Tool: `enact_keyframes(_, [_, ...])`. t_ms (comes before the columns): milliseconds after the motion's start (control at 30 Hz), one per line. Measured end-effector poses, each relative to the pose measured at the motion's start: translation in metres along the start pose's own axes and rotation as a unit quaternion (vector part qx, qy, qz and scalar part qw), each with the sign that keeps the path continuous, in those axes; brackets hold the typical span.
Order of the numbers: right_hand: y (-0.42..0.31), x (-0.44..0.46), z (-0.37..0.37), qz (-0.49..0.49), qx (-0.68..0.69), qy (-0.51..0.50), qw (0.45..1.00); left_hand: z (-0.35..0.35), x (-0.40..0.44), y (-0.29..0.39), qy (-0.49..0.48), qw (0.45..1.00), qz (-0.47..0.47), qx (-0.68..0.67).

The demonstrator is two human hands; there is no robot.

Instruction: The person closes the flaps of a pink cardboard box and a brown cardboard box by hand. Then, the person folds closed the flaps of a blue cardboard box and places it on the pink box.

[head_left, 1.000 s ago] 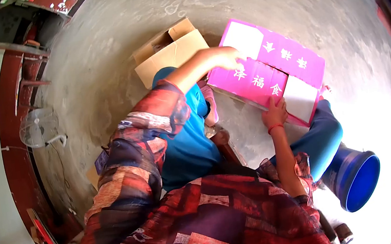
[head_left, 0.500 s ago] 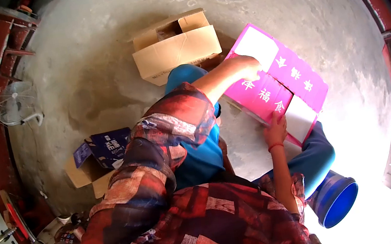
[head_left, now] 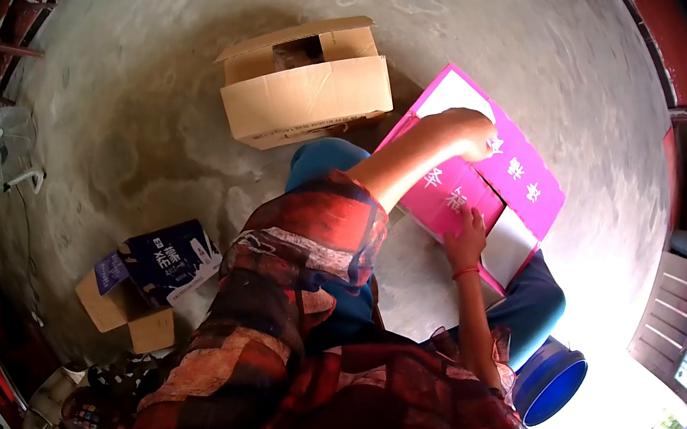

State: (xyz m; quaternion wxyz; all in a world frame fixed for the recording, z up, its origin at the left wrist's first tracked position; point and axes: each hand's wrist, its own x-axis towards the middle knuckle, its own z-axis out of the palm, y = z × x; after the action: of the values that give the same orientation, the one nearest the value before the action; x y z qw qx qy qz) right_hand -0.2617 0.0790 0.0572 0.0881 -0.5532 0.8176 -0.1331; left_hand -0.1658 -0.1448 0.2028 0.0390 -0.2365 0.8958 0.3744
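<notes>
A bright pink carton point(head_left: 522, 187) with white characters and white end flaps sits at my right knee, its pink top flaps folded in with a narrow dark gap between them. My left hand point(head_left: 472, 132) is over the far part of the top, fingers curled closed; whatever they hold is hidden. Its forearm crosses above the near left corner. Along the near pink flap rests my right hand point(head_left: 464, 242), fingers stretched over the surface, a red band at the wrist.
An open brown carton point(head_left: 307, 102) stands ahead on the concrete floor. A dark blue printed carton point(head_left: 172, 263) with open flaps lies to the left. A blue bucket point(head_left: 553, 386) is beside my right leg. A fan point(head_left: 3, 148) stands at far left.
My left hand has moved from the near left part of the carton top across to the far flap. My right hand stays on the near flap. The whole view has shifted slightly.
</notes>
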Motion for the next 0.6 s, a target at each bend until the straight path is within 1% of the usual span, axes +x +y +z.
enact_keyframes(33, [-0.017,0.010,-0.011,-0.003,-0.002,0.000,1.000,0.000,0.000,0.002,0.003,1.000,0.015,-0.003])
enact_keyframes(67, [-0.035,0.022,-0.023,-0.001,0.033,-0.032,0.999,0.005,0.008,-0.001,0.000,1.000,0.019,0.013])
enact_keyframes(133, [-0.061,0.045,-0.028,0.001,0.067,-0.065,0.996,0.005,0.007,-0.001,0.016,0.999,0.028,-0.004])
enact_keyframes(200, [-0.076,0.068,-0.021,-0.030,0.107,-0.081,0.991,0.002,0.007,-0.003,0.020,1.000,0.020,-0.009])
enact_keyframes(233, [-0.074,0.081,-0.005,-0.032,0.107,-0.082,0.990,0.000,0.007,-0.004,0.022,1.000,0.011,-0.013])
enact_keyframes(267, [-0.067,0.094,0.020,-0.109,0.111,-0.091,0.984,-0.002,0.007,-0.005,0.023,1.000,0.009,-0.013])
enact_keyframes(333, [-0.097,0.125,0.023,-0.205,0.123,-0.060,0.969,-0.005,0.006,-0.008,0.024,0.999,-0.021,-0.031])
enact_keyframes(367, [-0.135,0.139,0.005,-0.223,0.133,-0.021,0.965,0.005,0.010,-0.015,0.073,0.997,-0.027,-0.024])
enact_keyframes(400, [-0.152,0.151,0.002,-0.224,0.135,-0.023,0.965,-0.001,0.006,-0.015,0.072,0.997,-0.030,-0.025])
enact_keyframes(467, [-0.175,0.170,0.006,-0.252,0.115,-0.005,0.961,-0.022,-0.006,-0.009,0.022,0.999,-0.025,-0.029])
enact_keyframes(500, [-0.180,0.176,0.016,-0.250,0.116,-0.007,0.961,-0.023,-0.005,-0.010,0.020,0.999,-0.027,-0.030])
enact_keyframes(533, [-0.184,0.181,0.028,-0.193,0.050,-0.088,0.976,-0.024,-0.004,-0.011,0.021,0.999,-0.020,-0.031])
enact_keyframes(567, [-0.186,0.182,0.037,-0.134,-0.017,-0.168,0.976,-0.024,-0.002,-0.012,0.023,0.999,-0.013,-0.031])
enact_keyframes(600, [-0.184,0.178,0.045,-0.133,-0.016,-0.172,0.976,-0.023,-0.001,-0.013,0.020,0.999,-0.014,-0.033])
